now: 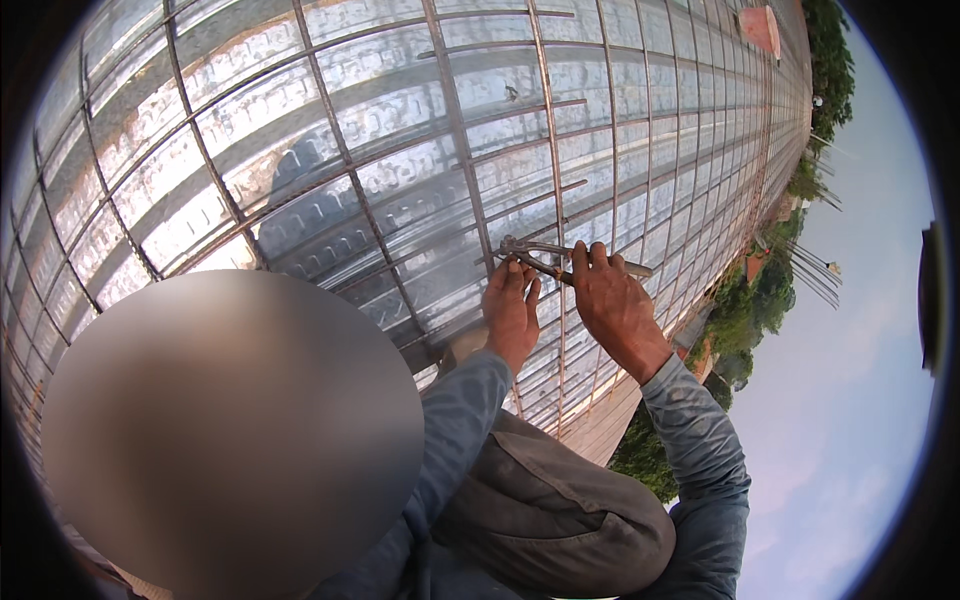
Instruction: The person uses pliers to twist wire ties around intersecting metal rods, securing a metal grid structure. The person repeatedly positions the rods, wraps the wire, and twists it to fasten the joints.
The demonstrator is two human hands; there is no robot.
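Note:
My right hand (612,305) is wrapped round the handles of metal pincers (543,246), held nearly level with the jaws toward the left. Those jaws sit at a crossing of the steel rebar mesh (455,110). Just below them is my left hand (512,312), its thumb and fingertips pinched together close to the bar. Whatever the left fingers hold is too small to make out. Under the mesh lies shiny corrugated metal decking (430,75) with embossed marks. A bent knee in grey trousers (560,500) shows between my forearms.
Rebar mesh spreads over the decking to the far side, with several loose bar ends overlapping. A reddish bucket (760,32) rests at the upper right. Upright rebar ends (815,275) and trees (740,370) stand beyond the edge. A large blurred patch (230,430) hides the lower left.

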